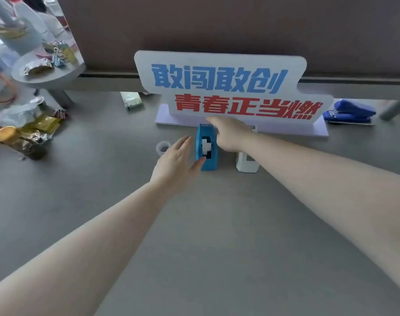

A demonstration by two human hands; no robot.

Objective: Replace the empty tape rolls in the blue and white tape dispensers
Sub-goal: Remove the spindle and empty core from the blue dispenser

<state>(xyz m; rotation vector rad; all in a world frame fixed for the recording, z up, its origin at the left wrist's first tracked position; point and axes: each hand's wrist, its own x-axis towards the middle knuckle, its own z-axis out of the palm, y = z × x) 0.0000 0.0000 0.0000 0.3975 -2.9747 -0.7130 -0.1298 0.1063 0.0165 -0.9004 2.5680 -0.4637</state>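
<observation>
Your two hands close on the blue tape dispenser (206,148), which stands on the grey desk (194,236) just in front of the slogan sign (228,87); its long axis runs away from you, the cutter end pointing at the sign, the broad end toward you. Your left hand (175,159) lies open at its left flank, fingers together and extended, thumb touching the near corner; your right hand (231,133) reaches across its far right side, fingers stretched toward the cutter end, gripping nothing that can be seen. Both hands are equally near; the dispenser sits between them. A white hub (206,144) shows in its well. The white tape dispenser (247,163) stands just right, partly hidden under your right forearm; a clear tape roll (163,147) waits beside your left fingers.
</observation>
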